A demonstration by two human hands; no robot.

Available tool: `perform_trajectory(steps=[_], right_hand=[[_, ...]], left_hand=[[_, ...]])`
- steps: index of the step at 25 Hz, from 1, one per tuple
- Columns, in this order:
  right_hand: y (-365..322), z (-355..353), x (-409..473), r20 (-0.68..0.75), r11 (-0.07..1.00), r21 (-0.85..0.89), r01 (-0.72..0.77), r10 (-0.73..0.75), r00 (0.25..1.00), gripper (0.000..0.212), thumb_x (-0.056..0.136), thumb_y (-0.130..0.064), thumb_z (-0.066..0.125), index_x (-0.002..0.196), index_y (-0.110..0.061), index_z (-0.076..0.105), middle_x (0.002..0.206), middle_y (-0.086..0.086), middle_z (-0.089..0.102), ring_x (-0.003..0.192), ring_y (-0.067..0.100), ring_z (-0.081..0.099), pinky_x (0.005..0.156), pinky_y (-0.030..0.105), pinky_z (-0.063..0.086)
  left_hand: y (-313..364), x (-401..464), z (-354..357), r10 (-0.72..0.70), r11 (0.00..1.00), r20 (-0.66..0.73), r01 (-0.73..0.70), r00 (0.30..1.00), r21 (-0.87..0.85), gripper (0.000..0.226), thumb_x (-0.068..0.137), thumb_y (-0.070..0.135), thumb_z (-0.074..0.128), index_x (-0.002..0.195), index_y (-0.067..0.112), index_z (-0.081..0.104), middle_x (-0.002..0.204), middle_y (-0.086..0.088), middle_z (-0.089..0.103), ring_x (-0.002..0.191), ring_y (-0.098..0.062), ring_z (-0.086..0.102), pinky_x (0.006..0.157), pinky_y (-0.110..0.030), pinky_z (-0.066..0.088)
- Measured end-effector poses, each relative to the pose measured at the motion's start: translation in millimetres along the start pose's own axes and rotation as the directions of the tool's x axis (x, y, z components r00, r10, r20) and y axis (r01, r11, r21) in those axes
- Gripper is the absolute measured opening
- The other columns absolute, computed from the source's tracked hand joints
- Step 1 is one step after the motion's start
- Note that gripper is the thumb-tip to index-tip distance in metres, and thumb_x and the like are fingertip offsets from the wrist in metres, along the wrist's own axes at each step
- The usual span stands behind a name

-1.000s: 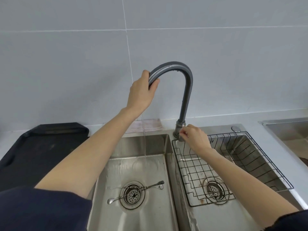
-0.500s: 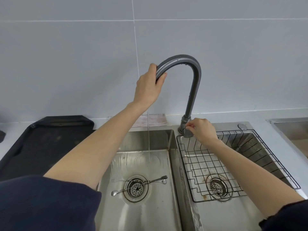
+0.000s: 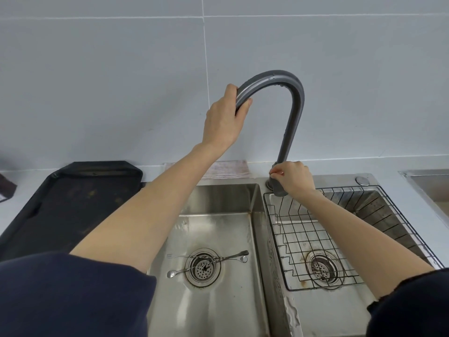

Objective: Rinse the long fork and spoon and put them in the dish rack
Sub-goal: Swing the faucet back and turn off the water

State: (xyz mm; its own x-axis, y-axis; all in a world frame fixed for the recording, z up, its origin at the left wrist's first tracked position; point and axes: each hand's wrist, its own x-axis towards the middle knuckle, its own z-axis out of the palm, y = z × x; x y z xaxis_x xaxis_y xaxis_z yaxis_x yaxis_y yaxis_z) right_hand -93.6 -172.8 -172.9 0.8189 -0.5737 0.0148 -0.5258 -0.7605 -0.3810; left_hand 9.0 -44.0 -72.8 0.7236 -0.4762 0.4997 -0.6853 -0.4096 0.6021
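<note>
A long thin fork [image 3: 237, 254] and a long thin spoon [image 3: 173, 273] lie crossed over the drain strainer [image 3: 202, 267] in the left sink basin [image 3: 213, 229]. My left hand [image 3: 224, 117] is wrapped around the spout end of the grey curved faucet [image 3: 292, 105], high above that basin. My right hand [image 3: 292, 178] grips the faucet handle [image 3: 278, 189] at the faucet's base. The black wire dish rack [image 3: 313, 242] sits in the right basin and holds nothing. No water stream shows under the spout.
A black tray [image 3: 60, 203] lies on the counter to the left. A folded cloth [image 3: 230, 169] rests behind the left basin against the tiled wall. Another steel basin edge [image 3: 427, 183] shows at far right. A round sink button [image 3: 362, 180] sits behind the rack.
The thin water stream seen falling from the spout earlier is gone now. Both hands keep their hold on the faucet; the view has shifted slightly.
</note>
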Motion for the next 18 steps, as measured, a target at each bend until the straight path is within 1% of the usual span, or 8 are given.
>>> perform_trajectory(steps=[5, 7, 10, 11, 13, 15, 16, 18], right_hand=[[3.9, 1.5, -1.0, -0.015, 1.000, 0.025, 0.011, -0.010, 1.000, 0.021, 0.092, -0.017, 0.054, 0.100, -0.015, 0.073, 0.108, 0.014, 0.072, 0.102, 0.036, 0.061, 0.083, 0.036, 0.050], [4.8, 2.9, -0.6, -0.014, 0.999, 0.031, 0.010, -0.009, 1.000, 0.021, 0.091, -0.017, 0.054, 0.099, -0.015, 0.073, 0.106, 0.014, 0.072, 0.100, 0.035, 0.062, 0.083, 0.036, 0.050], [5.6, 3.7, -0.4, -0.019, 0.998, 0.058, 0.008, -0.007, 1.000, 0.020, 0.091, -0.017, 0.055, 0.098, -0.015, 0.074, 0.106, 0.014, 0.072, 0.099, 0.034, 0.063, 0.085, 0.036, 0.049], [6.7, 3.7, -1.1, -0.023, 0.998, 0.067, 0.007, -0.006, 1.000, 0.020, 0.091, -0.017, 0.056, 0.098, -0.014, 0.074, 0.106, 0.014, 0.073, 0.100, 0.033, 0.063, 0.086, 0.036, 0.049], [9.6, 3.7, -1.7, -0.034, 0.996, 0.091, 0.001, 0.002, 0.999, 0.019, 0.090, -0.017, 0.057, 0.098, -0.014, 0.074, 0.105, 0.013, 0.073, 0.100, 0.033, 0.063, 0.086, 0.037, 0.049], [12.1, 4.6, -1.6, -0.036, 0.993, 0.117, -0.010, 0.015, 0.999, 0.019, 0.090, -0.018, 0.058, 0.096, -0.016, 0.075, 0.104, 0.013, 0.073, 0.099, 0.033, 0.063, 0.086, 0.037, 0.050], [13.3, 4.8, -1.5, -0.035, 0.992, 0.124, -0.015, 0.019, 0.999, 0.018, 0.089, -0.018, 0.058, 0.096, -0.016, 0.075, 0.104, 0.014, 0.073, 0.099, 0.033, 0.063, 0.085, 0.037, 0.050], [16.1, 4.3, -2.0, -0.036, 0.990, 0.139, -0.022, 0.027, 0.999, 0.018, 0.089, -0.018, 0.058, 0.096, -0.016, 0.075, 0.104, 0.014, 0.072, 0.099, 0.033, 0.063, 0.086, 0.035, 0.050]], left_hand=[[1.3, -0.9, 0.4, 0.005, 1.000, 0.003, -0.005, 1.000, 0.013, 0.032, 0.096, 0.027, 0.042, 0.111, -0.001, 0.046, 0.079, -0.004, 0.049, 0.068, -0.019, 0.045, 0.048, -0.020, 0.024], [1.4, -1.3, 0.7, 0.003, 1.000, 0.003, -0.003, 1.000, 0.012, 0.032, 0.096, 0.027, 0.042, 0.111, -0.001, 0.046, 0.078, -0.004, 0.049, 0.068, -0.019, 0.046, 0.048, -0.021, 0.024], [1.5, -1.7, -0.1, -0.005, 1.000, 0.006, 0.005, 1.000, 0.001, 0.031, 0.096, 0.027, 0.042, 0.111, -0.001, 0.046, 0.071, 0.001, 0.047, 0.067, -0.019, 0.046, 0.051, -0.021, 0.023], [1.8, -1.9, -0.4, -0.005, 1.000, 0.007, 0.005, 1.000, -0.001, 0.031, 0.096, 0.027, 0.042, 0.111, 0.000, 0.046, 0.070, 0.001, 0.046, 0.067, -0.019, 0.046, 0.049, -0.023, 0.023], [1.8, -1.8, -0.2, -0.008, 1.000, 0.014, 0.008, 1.000, -0.002, 0.031, 0.096, 0.027, 0.042, 0.111, 0.000, 0.046, 0.067, 0.005, 0.043, 0.067, -0.018, 0.046, 0.046, -0.021, 0.023], [1.5, -2.2, 0.0, -0.010, 1.000, 0.019, 0.010, 1.000, 0.002, 0.031, 0.096, 0.027, 0.042, 0.111, 0.000, 0.046, 0.063, 0.009, 0.039, 0.067, -0.018, 0.046, 0.049, -0.023, 0.024], [1.2, -2.3, 0.1, -0.009, 1.000, 0.017, 0.009, 1.000, 0.002, 0.031, 0.096, 0.027, 0.042, 0.111, 0.000, 0.046, 0.063, 0.009, 0.039, 0.067, -0.019, 0.046, 0.051, -0.023, 0.024], [1.5, -2.4, -0.3, -0.012, 1.000, 0.017, 0.012, 1.000, -0.003, 0.031, 0.096, 0.027, 0.042, 0.111, -0.001, 0.046, 0.070, 0.002, 0.046, 0.067, -0.019, 0.046, 0.050, -0.022, 0.023]])
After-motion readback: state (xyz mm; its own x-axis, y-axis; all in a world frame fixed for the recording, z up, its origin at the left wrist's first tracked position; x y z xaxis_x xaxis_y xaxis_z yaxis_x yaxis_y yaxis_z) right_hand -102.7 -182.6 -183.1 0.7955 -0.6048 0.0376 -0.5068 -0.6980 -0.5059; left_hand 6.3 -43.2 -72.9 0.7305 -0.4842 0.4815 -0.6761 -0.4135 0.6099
